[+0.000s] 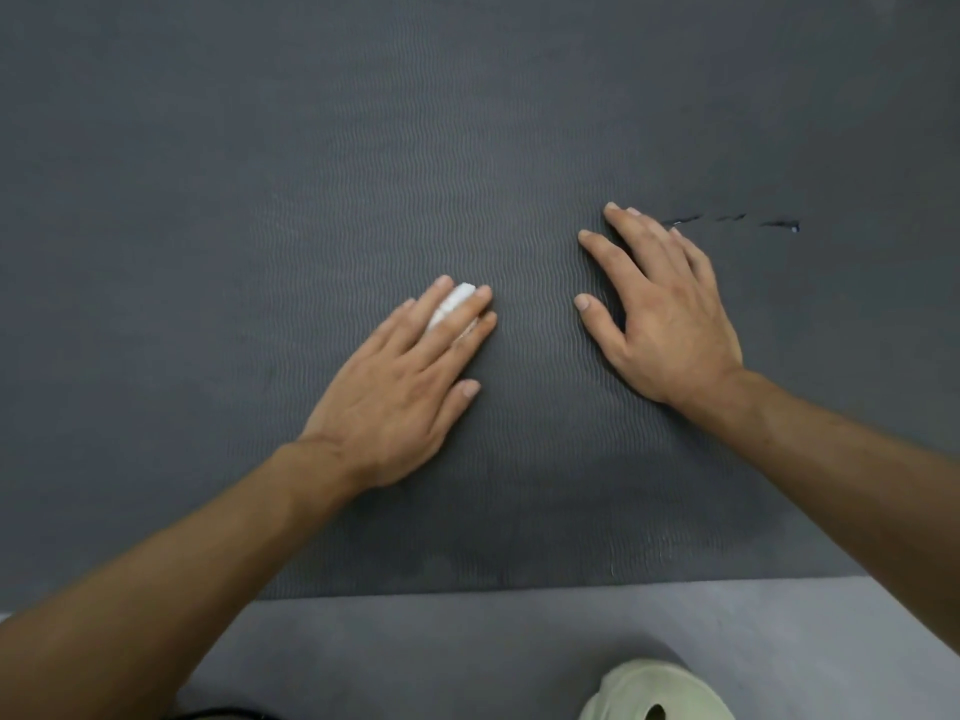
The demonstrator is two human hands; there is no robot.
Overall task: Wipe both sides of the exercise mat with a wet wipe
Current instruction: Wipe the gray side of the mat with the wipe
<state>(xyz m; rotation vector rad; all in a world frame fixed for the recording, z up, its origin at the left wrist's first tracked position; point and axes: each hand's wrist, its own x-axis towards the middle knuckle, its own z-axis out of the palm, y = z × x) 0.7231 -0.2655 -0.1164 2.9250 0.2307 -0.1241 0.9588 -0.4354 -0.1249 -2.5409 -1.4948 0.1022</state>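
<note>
A dark grey exercise mat [363,174] with a wavy ribbed texture fills most of the head view, lying flat. My left hand [410,387] lies palm down on it, fingers nearly straight, pressing a small white wet wipe [451,304] that shows between the fingers near their tips. My right hand [660,309] rests flat on the mat to the right, fingers spread, holding nothing. The part of the wipe under my fingers is hidden.
The mat's near edge [519,589] runs across the lower frame, with lighter grey floor [415,652] below it. A pale green shoe [654,693] shows at the bottom right. Small dark tears [727,220] mark the mat beyond my right hand.
</note>
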